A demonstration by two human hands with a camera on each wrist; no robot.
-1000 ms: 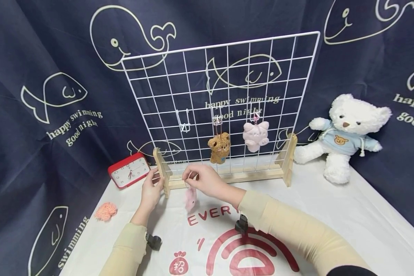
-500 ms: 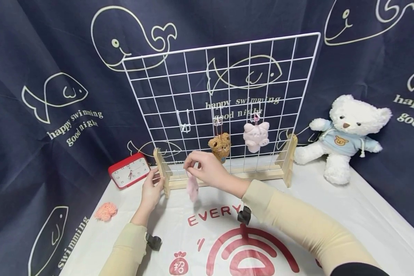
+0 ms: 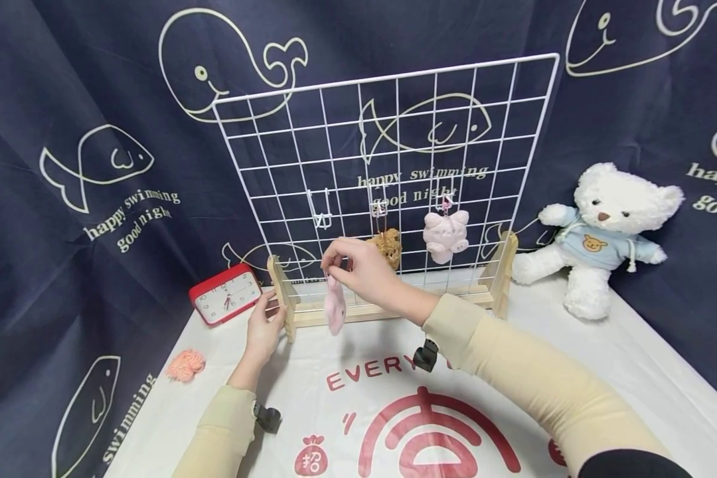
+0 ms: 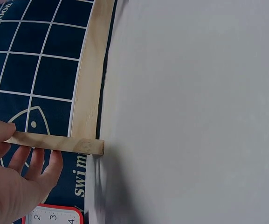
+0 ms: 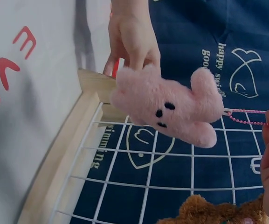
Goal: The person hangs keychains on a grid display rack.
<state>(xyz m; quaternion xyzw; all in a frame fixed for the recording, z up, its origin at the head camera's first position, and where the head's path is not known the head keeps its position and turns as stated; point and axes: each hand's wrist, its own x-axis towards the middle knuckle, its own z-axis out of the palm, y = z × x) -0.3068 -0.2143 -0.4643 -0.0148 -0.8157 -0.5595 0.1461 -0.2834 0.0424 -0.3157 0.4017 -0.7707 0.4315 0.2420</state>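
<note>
My right hand (image 3: 364, 269) pinches the pink bead chain (image 5: 246, 121) of a small pink plush keychain (image 5: 164, 105). The plush hangs below the fingers in the head view, close in front of the white wire grid (image 3: 388, 78). With thumb on one side and fingers on the other, my left hand (image 4: 22, 177) grips the wooden end piece (image 4: 55, 141) of the grid's stand. Up and left of the right hand, a white hook (image 3: 321, 220) on the grid carries nothing. A brown bear keychain (image 3: 390, 244), partly hidden by the right hand, and a pale pink plush (image 3: 445, 236) hang from other hooks.
A red alarm clock (image 3: 227, 293) stands just left of the left hand. Nearer lies a coral-coloured bundle (image 3: 186, 366) on the white tablecloth (image 3: 311, 405). To the right of the stand sits a white teddy bear (image 3: 597, 239) in a blue top.
My right hand has risen with the pink plush keychain and now covers part of the brown bear. The left hand keeps its grip on the stand.
</note>
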